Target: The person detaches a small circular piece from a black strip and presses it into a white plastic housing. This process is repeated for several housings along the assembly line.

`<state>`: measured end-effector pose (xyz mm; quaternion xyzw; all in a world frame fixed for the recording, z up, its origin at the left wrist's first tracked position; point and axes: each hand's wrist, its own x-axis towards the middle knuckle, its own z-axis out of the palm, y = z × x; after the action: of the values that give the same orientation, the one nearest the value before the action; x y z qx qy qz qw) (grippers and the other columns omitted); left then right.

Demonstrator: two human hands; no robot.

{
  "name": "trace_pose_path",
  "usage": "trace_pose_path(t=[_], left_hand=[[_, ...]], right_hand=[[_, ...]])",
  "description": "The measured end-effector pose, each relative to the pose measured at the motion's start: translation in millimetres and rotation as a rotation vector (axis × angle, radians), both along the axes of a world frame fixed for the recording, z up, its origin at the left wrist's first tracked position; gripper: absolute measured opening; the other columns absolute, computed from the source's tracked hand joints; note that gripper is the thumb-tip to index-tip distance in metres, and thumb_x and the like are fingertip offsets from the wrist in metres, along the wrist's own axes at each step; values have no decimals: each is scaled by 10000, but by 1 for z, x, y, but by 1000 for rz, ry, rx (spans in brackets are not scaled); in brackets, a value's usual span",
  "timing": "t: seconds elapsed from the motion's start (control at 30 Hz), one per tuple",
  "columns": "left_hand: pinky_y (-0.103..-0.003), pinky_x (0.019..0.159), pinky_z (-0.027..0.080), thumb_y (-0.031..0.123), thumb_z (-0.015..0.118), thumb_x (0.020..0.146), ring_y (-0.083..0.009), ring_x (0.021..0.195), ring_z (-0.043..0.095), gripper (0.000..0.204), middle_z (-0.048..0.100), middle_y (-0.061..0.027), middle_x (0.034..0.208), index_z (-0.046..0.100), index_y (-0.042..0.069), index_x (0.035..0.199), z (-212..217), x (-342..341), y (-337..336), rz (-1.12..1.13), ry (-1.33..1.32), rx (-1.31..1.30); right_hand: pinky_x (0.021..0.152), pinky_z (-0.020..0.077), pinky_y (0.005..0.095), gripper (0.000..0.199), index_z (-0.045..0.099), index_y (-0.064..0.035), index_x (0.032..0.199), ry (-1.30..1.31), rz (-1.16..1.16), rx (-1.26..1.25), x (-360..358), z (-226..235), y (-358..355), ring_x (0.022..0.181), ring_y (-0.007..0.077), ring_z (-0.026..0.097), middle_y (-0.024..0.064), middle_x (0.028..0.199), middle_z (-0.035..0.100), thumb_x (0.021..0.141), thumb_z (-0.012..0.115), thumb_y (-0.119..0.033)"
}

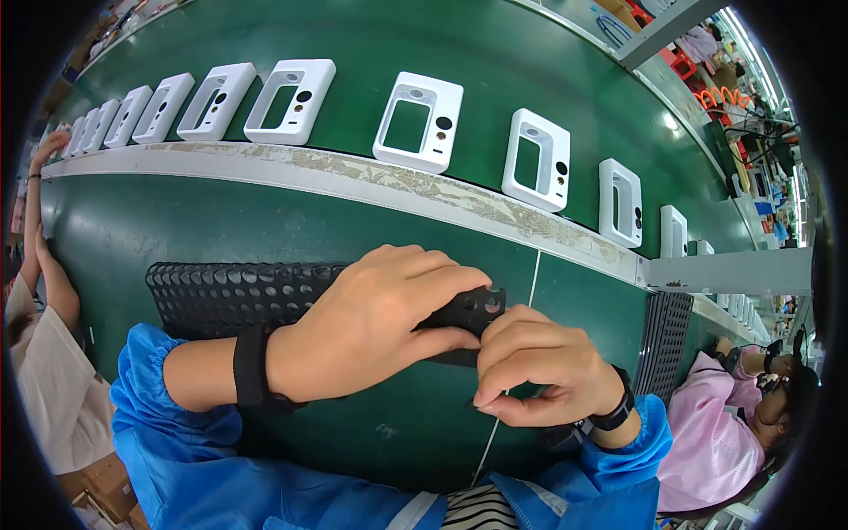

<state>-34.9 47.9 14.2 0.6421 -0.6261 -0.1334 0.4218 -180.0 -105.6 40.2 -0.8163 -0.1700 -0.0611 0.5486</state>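
In the middle of the frame, the left hand (380, 322) rests on a black tray full of round holes (230, 296) and grips its end. The right hand (539, 371) pinches something tiny just beside it. White frames (418, 122) sit in a row on the green belt (495, 62) across the top.

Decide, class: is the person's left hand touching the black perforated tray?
Touching. The head view shows the left hand lying over the black perforated tray, fingers gripping its right end.
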Motion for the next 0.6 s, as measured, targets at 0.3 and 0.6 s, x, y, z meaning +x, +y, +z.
trace_pose_path(t=[0.3, 0.6], left_hand=[[-332, 668, 470, 129, 749, 671, -247, 746, 594, 367, 629, -87, 876, 634, 40, 1007, 8, 2, 6, -40, -55, -61], [-346, 673, 471, 147, 725, 711, -274, 753, 589, 344, 616, -111, 846, 629, 20, 1016, -2, 14, 11, 44, -51, 45]], right_hand=[[733, 448, 331, 185, 670, -68, 803, 57, -10, 59, 3, 3, 1, 764, 216, 555, 40, 801, 611, 659, 731, 29], [809, 420, 327, 116, 648, -55, 777, 180, -94, 42, 0, 20, -1, 795, 184, 552, 27, 798, 608, 700, 710, 6]])
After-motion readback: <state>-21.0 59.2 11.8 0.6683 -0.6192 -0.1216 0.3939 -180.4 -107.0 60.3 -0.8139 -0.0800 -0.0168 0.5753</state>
